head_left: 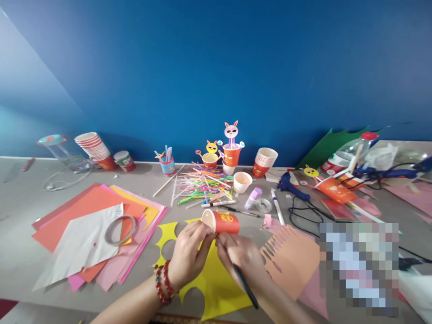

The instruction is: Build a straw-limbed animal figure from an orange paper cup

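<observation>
My left hand (189, 254), with a red bead bracelet at the wrist, grips a red paper cup (221, 221) lying on its side, rim to the left. My right hand (241, 257) holds a black pen (241, 279) with its tip against the cup's side. Both hands hover over a yellow paper sheet (216, 283) with round cut-outs along its edge.
A stack of coloured paper (97, 225) with a tape roll (119, 229) lies to the left. Behind are loose straws (202, 184), decorated animal cups (231, 153), cup stacks (265, 162), a blue glue gun (290, 184) and an orange fringed paper (290, 258).
</observation>
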A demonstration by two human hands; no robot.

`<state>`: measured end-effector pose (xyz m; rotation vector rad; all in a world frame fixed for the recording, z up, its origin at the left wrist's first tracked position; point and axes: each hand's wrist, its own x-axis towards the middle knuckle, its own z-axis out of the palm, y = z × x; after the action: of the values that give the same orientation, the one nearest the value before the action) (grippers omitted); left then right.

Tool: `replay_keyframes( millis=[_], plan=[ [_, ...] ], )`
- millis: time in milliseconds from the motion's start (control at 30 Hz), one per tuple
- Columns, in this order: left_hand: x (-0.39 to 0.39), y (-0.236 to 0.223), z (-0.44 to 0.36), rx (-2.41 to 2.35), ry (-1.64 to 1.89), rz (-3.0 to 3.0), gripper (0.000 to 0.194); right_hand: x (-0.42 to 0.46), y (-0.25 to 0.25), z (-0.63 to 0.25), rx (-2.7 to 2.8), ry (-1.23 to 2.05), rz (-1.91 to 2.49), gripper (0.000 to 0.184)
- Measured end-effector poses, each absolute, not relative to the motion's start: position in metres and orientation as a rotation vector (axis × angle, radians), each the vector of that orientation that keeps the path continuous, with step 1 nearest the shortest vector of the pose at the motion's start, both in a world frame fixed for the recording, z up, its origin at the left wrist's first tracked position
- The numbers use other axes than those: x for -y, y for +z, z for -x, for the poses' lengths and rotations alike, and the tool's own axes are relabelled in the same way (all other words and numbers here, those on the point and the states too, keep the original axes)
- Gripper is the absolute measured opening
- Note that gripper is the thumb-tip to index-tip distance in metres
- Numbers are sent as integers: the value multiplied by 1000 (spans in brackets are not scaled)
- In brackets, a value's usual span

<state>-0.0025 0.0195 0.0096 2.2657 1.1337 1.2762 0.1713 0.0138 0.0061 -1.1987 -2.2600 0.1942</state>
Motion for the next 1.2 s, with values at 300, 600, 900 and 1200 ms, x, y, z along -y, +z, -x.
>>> replay_keyframes(
  millis=[300, 600, 900, 1200],
  plan=[
    [-18, 14, 3, -1046, 1274, -2343, 15, -12, 9, -171, 2130, 484, 1100, 30],
    [-19, 17, 4, -1020, 1297, -2505, 18, -6, 4, -166, 1627, 1247, 1053, 47],
    [-22, 13, 3, -1030, 1298, -2536, 19, -10, 1, -160, 1274, 1558, 998, 48],
    [-17, 9, 2, -1107, 1288, -1977, 5, -10, 3, -169, 2045, 540, 1139, 26]
  ],
)
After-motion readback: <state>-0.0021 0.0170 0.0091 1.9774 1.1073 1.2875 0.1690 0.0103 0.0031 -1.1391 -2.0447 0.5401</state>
